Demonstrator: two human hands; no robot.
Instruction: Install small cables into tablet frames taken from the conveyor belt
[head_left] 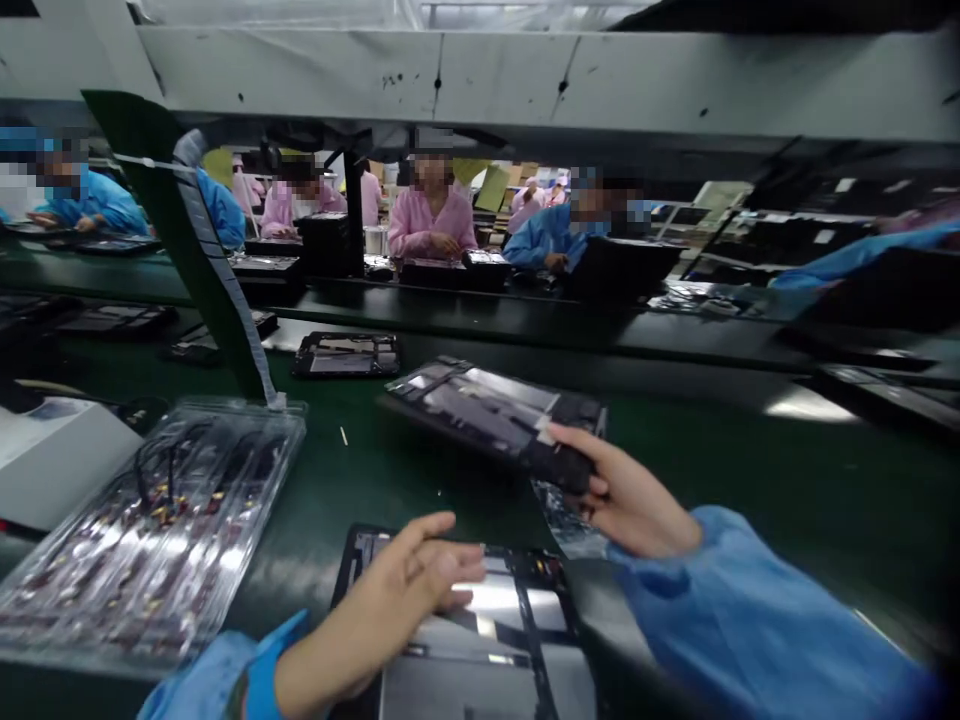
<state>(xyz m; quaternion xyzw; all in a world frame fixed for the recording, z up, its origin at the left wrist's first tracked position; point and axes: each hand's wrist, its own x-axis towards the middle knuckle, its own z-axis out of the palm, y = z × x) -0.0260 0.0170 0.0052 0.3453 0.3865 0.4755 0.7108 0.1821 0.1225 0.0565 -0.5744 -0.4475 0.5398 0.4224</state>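
Clock read from the wearer, 12 straight ahead. At 12, the upper tablet-like unit point(487, 410) is off the bench, tilted, its innards exposed; we see the right hand point(637, 490) gripping it by the near right corner, thumb on top, fingers curled under. The left hand point(420, 575) is loosely spread with nothing in it, over the lower tablet-like unit point(480, 680), which lies on the green bench point(750, 480) close in at 12. Touching or just above? We can't tell.

Step in hand, our judgement: one-handed handling of the upper unit over the bench, not yet set down. We'd say the next move calls for a firm corner grip and a fairly level hold, as the far end has no support, plus keeping it off the lower unit.

Containers: at 10, a clear plastic tray point(276, 490) with rows of small parts point(165, 510), reddish and gold bits, some black cables standing up; too blurred for us to count. At 1, partly behind the right hand, crinkled clear plastic point(570, 525); we can't tell if it's a bag or holds anything. Another open unit point(349, 355) lies flat at 11, farther off.
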